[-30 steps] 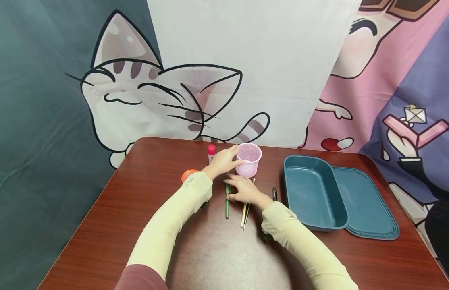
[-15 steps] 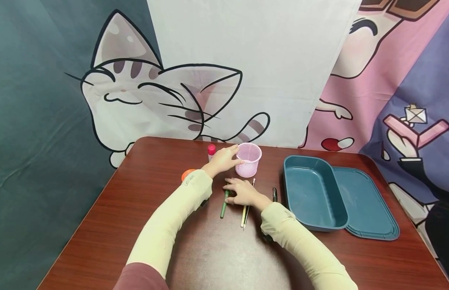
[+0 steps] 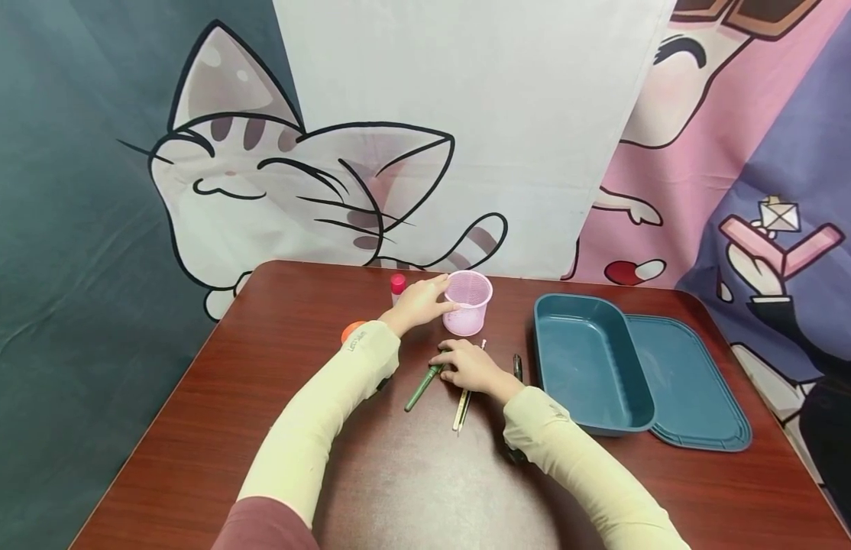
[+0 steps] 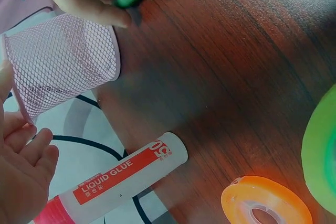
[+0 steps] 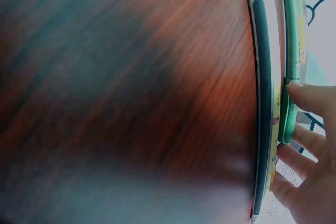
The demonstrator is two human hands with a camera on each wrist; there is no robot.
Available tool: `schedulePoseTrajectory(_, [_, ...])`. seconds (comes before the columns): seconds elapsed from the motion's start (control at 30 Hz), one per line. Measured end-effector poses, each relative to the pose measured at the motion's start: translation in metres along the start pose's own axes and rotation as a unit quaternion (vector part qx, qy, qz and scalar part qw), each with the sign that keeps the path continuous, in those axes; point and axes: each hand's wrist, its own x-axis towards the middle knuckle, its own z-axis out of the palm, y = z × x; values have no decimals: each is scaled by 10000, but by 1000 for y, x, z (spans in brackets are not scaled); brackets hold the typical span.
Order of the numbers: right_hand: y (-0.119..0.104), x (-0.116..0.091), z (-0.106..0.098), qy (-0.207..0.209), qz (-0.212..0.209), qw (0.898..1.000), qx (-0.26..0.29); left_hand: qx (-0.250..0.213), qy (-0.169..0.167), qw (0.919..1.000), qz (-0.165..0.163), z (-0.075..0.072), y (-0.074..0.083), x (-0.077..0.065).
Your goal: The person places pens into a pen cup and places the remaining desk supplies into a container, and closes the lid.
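My left hand (image 3: 419, 304) holds a pink mesh pen holder (image 3: 469, 309) by its rim, thumb in front and fingers behind. The holder stands upright on the table and no pens show inside. In the left wrist view, fingertips sit right at the rim of the mesh holder (image 4: 68, 59). My right hand (image 3: 475, 367) pinches a green marker (image 3: 420, 391) near its far end, between thumb and fingers. The right wrist view has the thumb on the green marker (image 5: 292, 30). Beside it, partly under the right hand, lie thin pens (image 3: 460, 412), one dark and one yellowish.
A liquid glue bottle (image 4: 126, 177) with a red cap stands behind my left wrist. An orange tape roll (image 4: 268, 203) and a green round object (image 4: 323, 150) are nearby. Right of my hand lies a black pen (image 3: 518, 367), then a blue box (image 3: 593, 367) and its lid (image 3: 700, 382).
The green marker has swung from straight to slanted, its near end going left. My right hand has shifted slightly right with the marker's far end. My left hand stays at the pen holder.
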Motion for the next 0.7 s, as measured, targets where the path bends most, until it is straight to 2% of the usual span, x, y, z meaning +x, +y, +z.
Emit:
schedulePoseTrajectory(0.3, [-1, -9, -4, 74, 190, 9997, -167, -121, 19, 9999, 7, 1, -1, -1])
schedulePoseTrajectory(0.7, [0, -19, -10, -147, 303, 9992, -210, -211, 59, 9998, 9, 5, -3, 1])
